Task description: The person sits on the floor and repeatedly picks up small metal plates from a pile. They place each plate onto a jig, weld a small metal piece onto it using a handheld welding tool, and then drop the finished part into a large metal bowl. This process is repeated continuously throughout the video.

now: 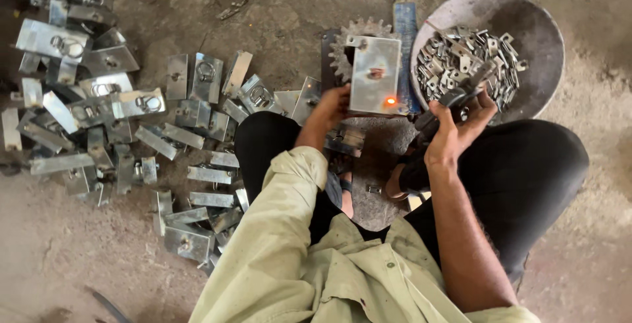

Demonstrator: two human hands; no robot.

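I sit on the ground in dark trousers and a pale shirt. My left hand [331, 104] presses on the left edge of a shiny rectangular metal plate [374, 73], which lies on a toothed gear wheel [343, 43]. A small orange glow [391, 101] shows at the plate's lower right corner. My right hand [461, 125] grips a dark tool [454, 99] at the edge of a round metal bowl [526, 26] holding several small metal brackets [461, 59].
Several finished metal plates with ring fittings [99, 92] lie scattered on the dirt floor to my left. A blue metal bar [405, 23] stands beside the gear. More plates [191, 227] lie near my left knee.
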